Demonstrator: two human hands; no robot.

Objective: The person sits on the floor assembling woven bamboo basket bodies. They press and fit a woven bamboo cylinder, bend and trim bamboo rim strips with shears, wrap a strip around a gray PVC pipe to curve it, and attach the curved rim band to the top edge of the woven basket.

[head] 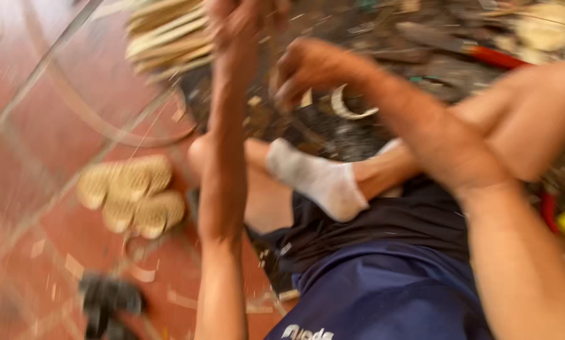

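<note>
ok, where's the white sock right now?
Head view, centre: the white sock is on a foot crossed over the dark shorts, below the right hand and right of the left forearm.

A red tiled floor point(50, 126) is strewn with thin cane strips point(75, 101), shavings point(144, 274), a cluster of woven discs point(131, 195) and a dark, blurred object point(109, 302).

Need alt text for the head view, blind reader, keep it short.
Blurred view down at a person seated cross-legged on a red floor, left hand raised by a bundle of pale cane strips, right hand beside it over dark scraps. A white sock, blue shorts and small woven discs are visible.
</note>
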